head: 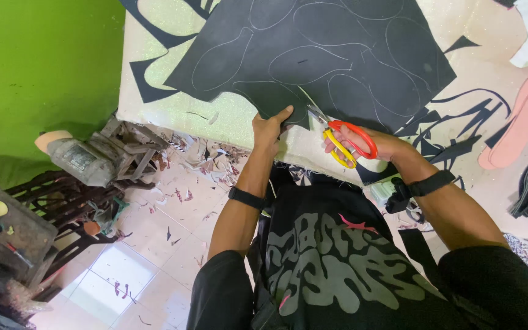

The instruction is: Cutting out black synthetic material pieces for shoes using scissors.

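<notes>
**Hand Positions at the Sheet Edge**

My left hand was closed in a pinch on the near edge of the large black flat sheet marked with thin pale oval outlines, thumb on top and the other fingers curled under, out of sight. The sheet lay on the pale glittery table, its near edge at the table's front rim.

My right hand was wrapped around the scissors with one red and one yellow loop handle. The fingers passed through the loops, which stood slightly apart. The short metal blades pointed toward the sheet edge, just beside my left thumb. I could not tell whether the blade tips touched the sheet.

Black offcut strips lay on the table to the right. A pink flat piece was cut off by the frame edge. Scraps littered the tiled floor below.
</notes>
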